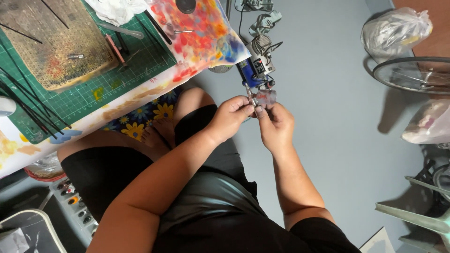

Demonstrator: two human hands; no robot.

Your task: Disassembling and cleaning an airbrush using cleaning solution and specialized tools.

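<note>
My left hand (230,117) pinches a thin metal tool (250,93) that points up from its fingertips. My right hand (275,122) holds a small clear piece with red patches (266,97) between thumb and fingers. The two hands meet above my lap, and the tool's tip rests against the clear piece's left edge. I sit cross-legged in black shorts on a flowered cushion (143,117).
A green cutting mat (122,75) with a worn board, black rods and small tools lies on the paint-stained table at upper left. A blue rotary device (255,68) with cables sits on the grey floor. Plastic bags and a wheel (412,74) are at right.
</note>
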